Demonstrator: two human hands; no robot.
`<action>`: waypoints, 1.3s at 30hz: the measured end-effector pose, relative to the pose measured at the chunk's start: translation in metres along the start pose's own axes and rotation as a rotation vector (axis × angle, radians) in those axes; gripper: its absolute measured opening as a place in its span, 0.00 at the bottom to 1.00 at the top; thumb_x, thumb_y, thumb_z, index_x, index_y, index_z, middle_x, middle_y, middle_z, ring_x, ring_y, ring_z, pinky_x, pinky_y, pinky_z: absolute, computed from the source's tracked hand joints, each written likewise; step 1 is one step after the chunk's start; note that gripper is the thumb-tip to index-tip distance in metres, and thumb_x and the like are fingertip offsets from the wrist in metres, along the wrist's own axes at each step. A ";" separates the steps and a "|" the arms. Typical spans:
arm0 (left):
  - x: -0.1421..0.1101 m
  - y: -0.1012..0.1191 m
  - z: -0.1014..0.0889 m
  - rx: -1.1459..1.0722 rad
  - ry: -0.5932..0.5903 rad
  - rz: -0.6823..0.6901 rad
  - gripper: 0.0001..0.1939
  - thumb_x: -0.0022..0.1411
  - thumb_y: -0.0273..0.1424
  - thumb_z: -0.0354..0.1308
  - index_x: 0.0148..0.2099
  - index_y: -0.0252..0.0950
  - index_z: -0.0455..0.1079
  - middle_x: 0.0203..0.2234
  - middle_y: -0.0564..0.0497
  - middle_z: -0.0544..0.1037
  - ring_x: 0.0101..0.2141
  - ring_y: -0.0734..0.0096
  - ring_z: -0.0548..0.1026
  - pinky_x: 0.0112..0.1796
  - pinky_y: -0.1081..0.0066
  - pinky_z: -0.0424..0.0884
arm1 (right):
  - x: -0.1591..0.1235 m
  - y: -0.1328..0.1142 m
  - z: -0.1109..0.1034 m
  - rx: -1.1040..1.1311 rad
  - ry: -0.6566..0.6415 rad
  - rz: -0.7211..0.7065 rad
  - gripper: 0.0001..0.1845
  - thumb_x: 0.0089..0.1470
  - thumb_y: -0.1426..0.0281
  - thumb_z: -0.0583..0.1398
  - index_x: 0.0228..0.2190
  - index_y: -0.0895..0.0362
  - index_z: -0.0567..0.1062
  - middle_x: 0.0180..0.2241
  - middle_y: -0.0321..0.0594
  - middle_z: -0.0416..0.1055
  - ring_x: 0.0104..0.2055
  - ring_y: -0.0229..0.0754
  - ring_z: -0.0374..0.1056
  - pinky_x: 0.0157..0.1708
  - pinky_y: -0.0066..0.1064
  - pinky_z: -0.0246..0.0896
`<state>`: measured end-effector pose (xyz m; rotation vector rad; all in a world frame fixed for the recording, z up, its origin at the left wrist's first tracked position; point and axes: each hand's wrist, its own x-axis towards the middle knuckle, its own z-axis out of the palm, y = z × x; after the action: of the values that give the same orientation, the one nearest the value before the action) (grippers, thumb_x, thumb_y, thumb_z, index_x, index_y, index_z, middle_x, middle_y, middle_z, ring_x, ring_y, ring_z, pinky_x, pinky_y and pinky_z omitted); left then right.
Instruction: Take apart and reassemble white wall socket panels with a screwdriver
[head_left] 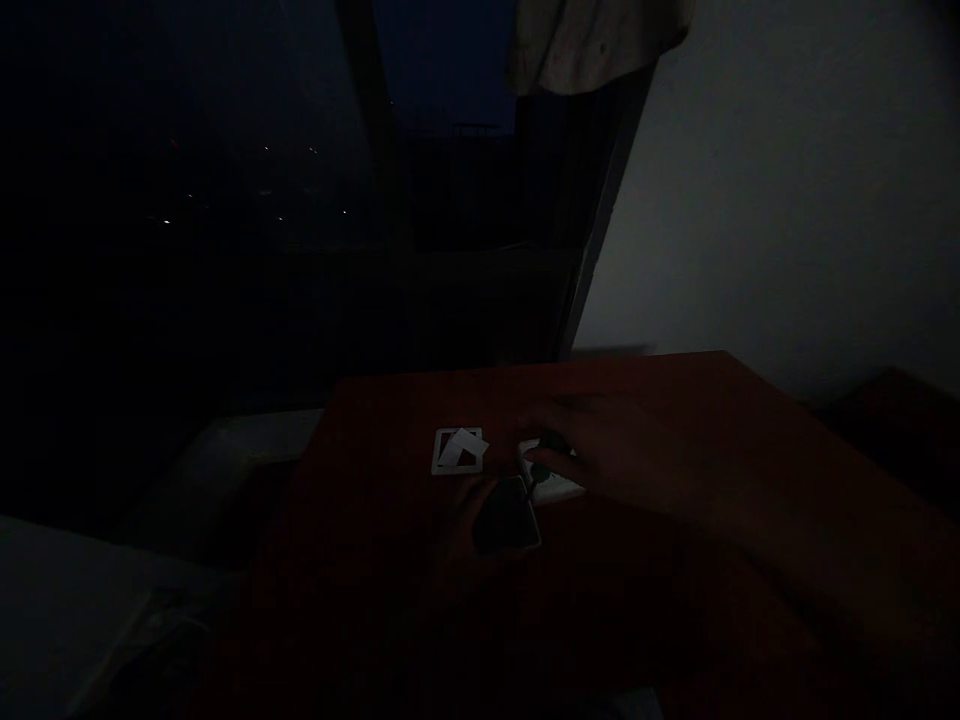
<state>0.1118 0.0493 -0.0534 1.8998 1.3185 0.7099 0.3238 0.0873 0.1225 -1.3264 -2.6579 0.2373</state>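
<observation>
Although the room is very dark, a white flat object [553, 482] can be made out on the red table [675, 400], lying near the table's middle and partly covered by the right hand [615, 450]. That hand reaches in from the right with its fingers extended and loosely spread, the fingertips resting on or just above the white object; whether they have hold of anything cannot be told. Just in front of it a dark, flat, roughly square item [508, 515] sits against the left hand [457, 530], which is barely visible; its grip cannot be determined. To the left lies a white square frame [457, 451] with a pale card tilted across it. Behind the table stand a dark window [262, 200], a slanted frame post [600, 230] and a pale wall [787, 200], with light cloth [592, 40] hanging at the top.
</observation>
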 end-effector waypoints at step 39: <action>0.001 -0.011 0.005 0.010 0.032 0.021 0.39 0.50 0.40 0.67 0.61 0.46 0.57 0.59 0.48 0.60 0.56 0.55 0.63 0.55 0.56 0.62 | -0.005 -0.001 0.004 -0.192 0.043 0.163 0.14 0.60 0.59 0.53 0.34 0.56 0.71 0.30 0.44 0.75 0.30 0.46 0.72 0.27 0.31 0.58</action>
<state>0.1103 0.0516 -0.0650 1.9197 1.3257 0.7483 0.3251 0.0829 0.1180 -1.5883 -2.5925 -0.0282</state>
